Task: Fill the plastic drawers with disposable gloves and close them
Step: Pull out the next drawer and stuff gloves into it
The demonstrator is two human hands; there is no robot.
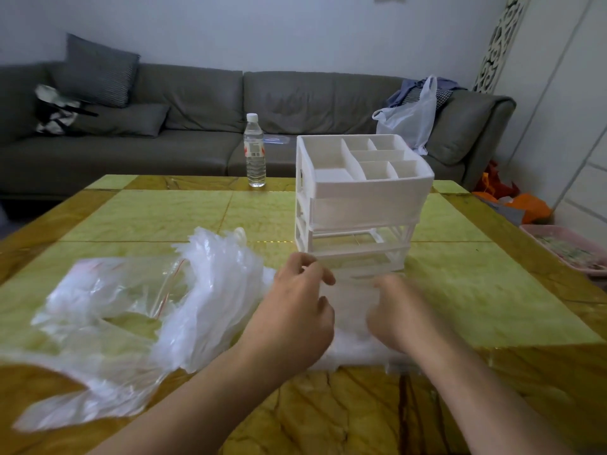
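Grey fabric sofa [203,103] runs along the back wall, with a clear plastic water bottle [254,151] standing at the far edge of the green-and-amber marble-patterned surface [154,215]. White plastic drawer organiser [358,198] sits centre-right on it, divided tray on top; upper drawer looks shut, a lower slot is empty and see-through.

Pulled-out translucent plastic drawer [353,310] lies on the surface in front of the unit, between both hands. Left hand [295,310] curls its fingers over the drawer's left side, grip closed on it. Right hand [392,315] is curled at the drawer's right side, likely holding the edge; finger contact is partly hidden. Whitish thin material shows in the drawer, probably gloves, hard to tell.

Heap of thin clear disposable gloves [213,284] lies just left of the left hand, spilling from an open clear zip bag with red seal line [131,290].

Step in hand, as judged: handling the removed drawer, filling or tamping it. Next move calls for lifting the drawer level, lining it with the empty slot and sliding it home, with no glove edges caught at the rim.
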